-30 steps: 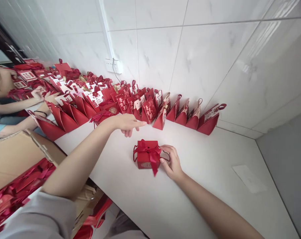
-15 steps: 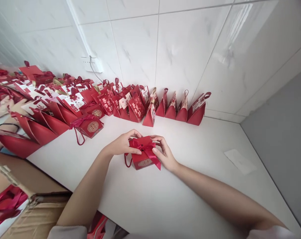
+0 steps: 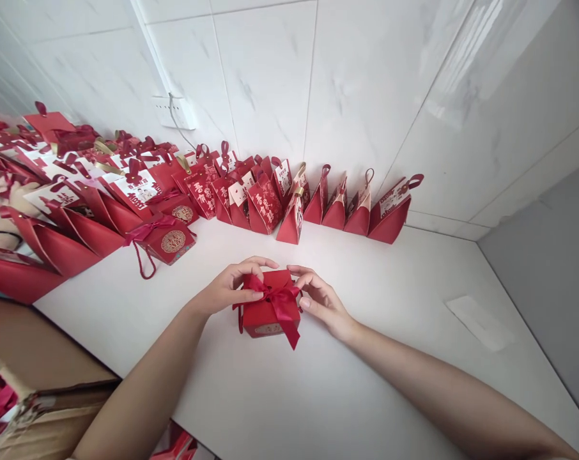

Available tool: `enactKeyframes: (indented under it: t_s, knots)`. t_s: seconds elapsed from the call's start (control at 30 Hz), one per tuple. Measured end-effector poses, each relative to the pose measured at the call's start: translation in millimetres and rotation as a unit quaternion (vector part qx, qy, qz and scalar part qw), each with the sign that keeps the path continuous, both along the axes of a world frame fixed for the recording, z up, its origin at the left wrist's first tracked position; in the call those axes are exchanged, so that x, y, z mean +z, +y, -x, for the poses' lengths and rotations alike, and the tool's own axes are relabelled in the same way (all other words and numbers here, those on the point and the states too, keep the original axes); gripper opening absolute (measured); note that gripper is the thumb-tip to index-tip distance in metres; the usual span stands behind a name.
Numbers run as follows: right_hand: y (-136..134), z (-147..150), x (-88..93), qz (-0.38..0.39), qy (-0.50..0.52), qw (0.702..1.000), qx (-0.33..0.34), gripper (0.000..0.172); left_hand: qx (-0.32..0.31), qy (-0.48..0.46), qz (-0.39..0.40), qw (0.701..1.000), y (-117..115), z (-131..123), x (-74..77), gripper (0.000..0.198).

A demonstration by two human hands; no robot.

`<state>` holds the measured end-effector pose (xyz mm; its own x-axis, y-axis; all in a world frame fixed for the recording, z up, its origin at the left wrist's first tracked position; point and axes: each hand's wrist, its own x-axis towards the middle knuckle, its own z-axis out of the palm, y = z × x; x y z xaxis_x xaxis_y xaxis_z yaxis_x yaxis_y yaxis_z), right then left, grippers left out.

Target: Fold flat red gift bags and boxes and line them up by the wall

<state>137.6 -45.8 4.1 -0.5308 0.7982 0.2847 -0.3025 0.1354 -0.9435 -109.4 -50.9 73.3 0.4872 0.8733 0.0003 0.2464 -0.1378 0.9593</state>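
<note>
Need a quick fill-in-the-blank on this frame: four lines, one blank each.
Left hand and right hand touch a small ____ gift box.
The bow on its lid is made of ____.
The box stands on a ____ table.
A second box with a gold emblem lies to its ____.
Missing: red; ribbon; white; left

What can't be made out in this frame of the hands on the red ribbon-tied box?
Head view:
- Contents of the small red cardboard gift box: closed top and red satin bow cover them.
- Gold emblem on its front: too small, foreshortened.
- Whether the right hand pinches ribbon or box: curled fingers hide contact.
- Brown cardboard carton: cut by left edge.
- Far-left red triangular paper bags: overlapping, uncountable.
</note>
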Motion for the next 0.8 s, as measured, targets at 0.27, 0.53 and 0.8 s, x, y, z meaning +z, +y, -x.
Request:
enactKeyframes:
  t_s: [0.27,0.53,0.8]
  knots:
    - [-9,1,3.3,-0.005,-0.028,1.000,-0.001,0.020,-0.012,0.021,-0.002,1.000,3,5,0.6,0.035]
    - [1,-5,9.5,0.030,0.011,0.999,-0.021,0.039,-0.045,0.010,-0.017,0.999,0,-7,-2.1,0.034]
    - [8,-10,18.5,0.012,-0.022,0.999,-0.020,0.039,0.042,0.017,-0.050,0.998,-13,-39,-11.2,0.039]
